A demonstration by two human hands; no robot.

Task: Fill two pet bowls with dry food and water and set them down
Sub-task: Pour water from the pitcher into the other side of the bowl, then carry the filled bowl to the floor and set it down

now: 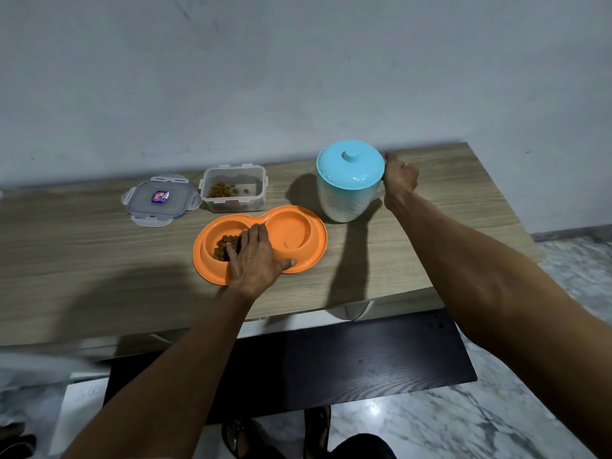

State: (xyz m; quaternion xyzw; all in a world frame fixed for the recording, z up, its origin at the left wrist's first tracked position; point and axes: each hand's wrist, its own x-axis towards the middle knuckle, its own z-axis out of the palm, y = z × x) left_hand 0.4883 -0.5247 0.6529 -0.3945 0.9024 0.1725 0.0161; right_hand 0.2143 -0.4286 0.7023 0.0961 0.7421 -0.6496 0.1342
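Water looks like the step in hand, and it turns on how the jug [347,193] lies to the empty half of the orange double bowl [318,241]. The bowl sits on the worktop [99,246] at the middle of the frame. Its long axis runs left to right and rises a little toward the right. The left compartment [220,251] already holds kibble. The right compartment [291,231] shows only bare orange, and it is the end nearest the jug, which stands just beside it to the upper right, close but seemingly not touching.

The right hand [399,180] is curled around the jug's handle on the side facing away from the bowl, so a pour would have to tip toward lower left. The blue lid [350,167] is on the jug, and no spout can be made out.

The left hand [255,256] lies flat over the bowl's near middle, fingers reaching to the kibble and thumb stretched along the near rim. It grips nothing and probably steadies the dish.

The open food container [233,193] and its clip lid [162,198] lie behind the bowl, left of the jug's likely path.
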